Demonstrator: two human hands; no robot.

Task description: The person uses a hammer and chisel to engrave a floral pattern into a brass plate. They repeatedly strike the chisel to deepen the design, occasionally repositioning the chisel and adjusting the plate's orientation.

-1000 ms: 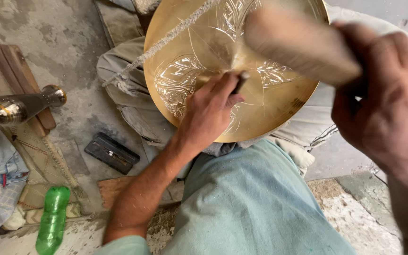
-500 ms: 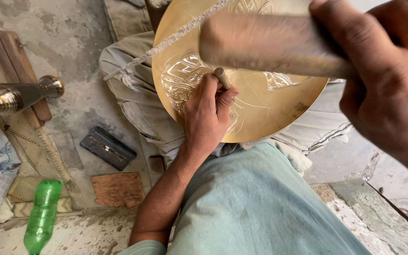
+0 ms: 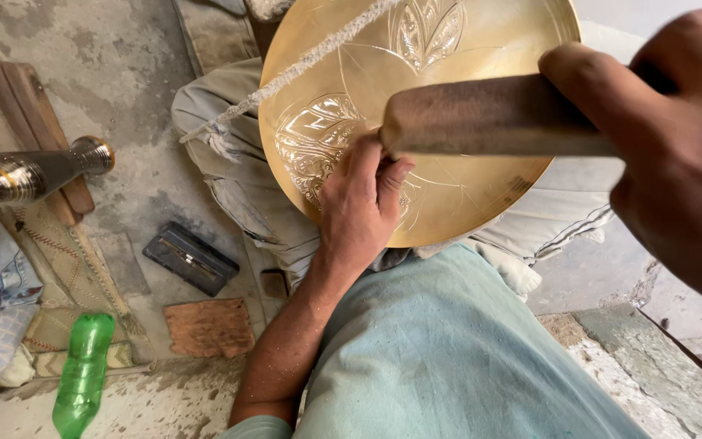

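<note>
A round brass plate (image 3: 481,41) with engraved leaf patterns leans on my lap, over my light trousers. My left hand (image 3: 363,207) rests on its lower middle, fingers pinched around a thin chisel that is almost wholly hidden by the fingers and the mallet. My right hand (image 3: 676,146), close to the camera at the right, grips a wooden mallet (image 3: 489,118). The mallet lies across the plate, its blunt end just above my left fingertips.
A frayed white cord (image 3: 302,65) runs across the plate's upper left. On the concrete floor at the left lie a dark flat box (image 3: 188,258), a reddish tile (image 3: 209,325), a green plastic bottle (image 3: 83,374), wooden planks (image 3: 30,114) and a brass-banded metal vessel (image 3: 34,172).
My right hand has swung the mallet down and to the left, from above the plate to just over my left fingertips. My left hand has stayed on the plate.
</note>
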